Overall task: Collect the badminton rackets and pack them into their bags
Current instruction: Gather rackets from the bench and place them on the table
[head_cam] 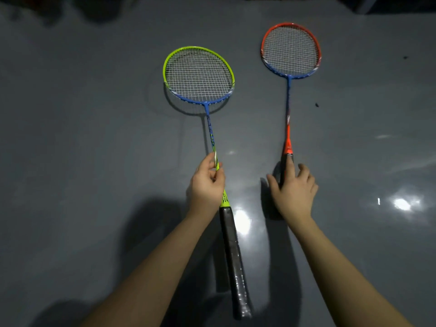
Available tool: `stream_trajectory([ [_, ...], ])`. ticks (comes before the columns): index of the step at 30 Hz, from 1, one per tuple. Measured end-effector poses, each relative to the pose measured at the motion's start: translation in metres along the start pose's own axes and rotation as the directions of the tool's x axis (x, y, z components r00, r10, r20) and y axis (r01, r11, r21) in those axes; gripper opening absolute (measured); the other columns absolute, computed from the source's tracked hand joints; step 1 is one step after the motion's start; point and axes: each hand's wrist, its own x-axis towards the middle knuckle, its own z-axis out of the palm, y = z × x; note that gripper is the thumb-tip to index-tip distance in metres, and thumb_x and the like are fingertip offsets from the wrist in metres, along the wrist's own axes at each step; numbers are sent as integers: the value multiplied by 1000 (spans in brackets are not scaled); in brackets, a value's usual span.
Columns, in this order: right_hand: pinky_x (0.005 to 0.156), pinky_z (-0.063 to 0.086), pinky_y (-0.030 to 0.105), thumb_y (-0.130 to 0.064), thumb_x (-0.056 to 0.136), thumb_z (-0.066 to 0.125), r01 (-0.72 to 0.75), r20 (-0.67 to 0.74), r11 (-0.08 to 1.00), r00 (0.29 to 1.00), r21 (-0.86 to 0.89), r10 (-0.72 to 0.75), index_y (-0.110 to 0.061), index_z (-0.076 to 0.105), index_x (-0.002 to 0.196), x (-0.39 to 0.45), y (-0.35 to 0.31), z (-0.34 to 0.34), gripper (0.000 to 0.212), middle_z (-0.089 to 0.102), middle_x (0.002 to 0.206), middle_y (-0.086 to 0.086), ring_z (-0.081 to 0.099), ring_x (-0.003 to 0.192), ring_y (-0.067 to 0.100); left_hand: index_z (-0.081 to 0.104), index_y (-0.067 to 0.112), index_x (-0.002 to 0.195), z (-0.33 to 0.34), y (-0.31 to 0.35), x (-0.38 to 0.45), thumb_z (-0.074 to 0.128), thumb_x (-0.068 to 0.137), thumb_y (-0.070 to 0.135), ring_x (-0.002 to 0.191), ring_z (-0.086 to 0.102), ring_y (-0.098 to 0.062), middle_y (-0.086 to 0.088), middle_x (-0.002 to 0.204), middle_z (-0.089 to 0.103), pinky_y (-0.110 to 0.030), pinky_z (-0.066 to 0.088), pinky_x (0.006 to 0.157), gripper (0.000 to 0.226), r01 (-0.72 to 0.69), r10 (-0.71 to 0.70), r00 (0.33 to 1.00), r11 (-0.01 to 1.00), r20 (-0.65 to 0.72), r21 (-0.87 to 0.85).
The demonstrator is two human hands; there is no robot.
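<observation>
Green racket (198,77) is pinched at the shaft by left hand (207,182); orange racket (290,51) handle is covered by right hand (293,188), fingers relaxed, not yet closed. A full wrap is advised before lifting.

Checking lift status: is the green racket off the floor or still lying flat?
Lifted. The left hand pinches the green racket at its shaft, and the head's shadow falls offset on the floor beneath it.

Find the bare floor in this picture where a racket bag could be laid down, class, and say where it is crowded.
Bare grey floor lies left of the green racket, and more lies right of the orange racket. The strip between the rackets is narrow, crowded near the left hand and right hand.
</observation>
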Motion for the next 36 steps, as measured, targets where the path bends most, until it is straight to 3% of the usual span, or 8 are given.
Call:
stream_trajectory([
  [4, 85, 38, 46, -31, 88, 61, -7, 68, 997, 998, 80, 2, -18, 27, 146, 5, 10, 4, 68, 49, 109, 21, 50, 95, 42, 52, 55, 106, 11, -5, -1, 60, 66, 43, 65, 55, -16, -3, 90, 59, -55, 53, 74, 42, 8, -8, 1000, 1000, 12, 13],
  [8, 74, 44, 43, -23, 87, 58, -105, 155, 978, 985, 179, 78, -28, 23, 146, -15, 11, 0, 69, 47, 109, 15, 53, 85, 41, 52, 37, 115, 7, 6, -9, 65, 69, 19, 70, 58, -35, -4, 104, 51, -48, 55, 74, 51, -29, 30, 999, 999, -27, 16],
  [11, 66, 42, 35, -25, 83, 60, -129, 212, 971, 974, 199, 85, -34, 20, 146, -36, 6, -1, 74, 52, 105, 10, 56, 87, 34, 57, 23, 117, 0, 11, -17, 65, 78, 0, 71, 60, -38, -15, 107, 53, -36, 55, 65, 46, -4, 6, 998, 1000, -57, 30],
  [15, 72, 50, 42, -32, 83, 61, -150, 183, 957, 978, 250, 105, -38, 22, 144, -51, -13, 1, 73, 56, 102, 9, 57, 89, 33, 59, 13, 120, -15, 15, -25, 65, 80, 0, 73, 60, -35, -9, 99, 54, -42, 56, 67, 43, -111, 115, 992, 991, -44, 75],
  [20, 75, 44, 38, -17, 89, 51, -178, 115, 904, 983, 389, 144, -29, 25, 146, -57, -46, -29, 64, 48, 104, 13, 52, 87, 32, 62, 16, 116, -44, 33, -20, 67, 78, 6, 69, 55, -24, 10, 83, 48, -50, 53, 69, 39, -166, 167, 985, 986, -45, 31],
  [26, 63, 33, 23, -15, 88, 53, -174, 46, 846, 984, 503, 175, -30, 37, 142, -95, -96, -145, 58, 48, 89, 8, 48, 76, 19, 65, 13, 111, -98, 139, -49, 66, 74, 14, 71, 56, -19, 12, 90, 53, -53, 53, 70, 37, -254, 254, 966, 967, -37, -4],
  [31, 65, 38, 19, -18, 89, 58, -122, 13, 824, 990, 553, 138, -31, 35, 142, -141, -148, -296, 59, 46, 85, 2, 48, 74, 11, 68, 10, 106, -147, 270, -111, 66, 79, 3, 72, 59, -8, 8, 97, 57, -49, 56, 64, 28, -265, 266, 963, 964, -31, 23],
  [36, 64, 39, 18, -20, 89, 57, -85, 15, 803, 995, 590, 94, -32, 36, 142, -172, -203, -464, 58, 48, 85, 1, 49, 74, 10, 67, 10, 107, -189, 428, -175, 65, 81, 2, 75, 59, -11, 13, 98, 55, -45, 56, 71, 28, -285, 287, 957, 958, -42, 41],
])
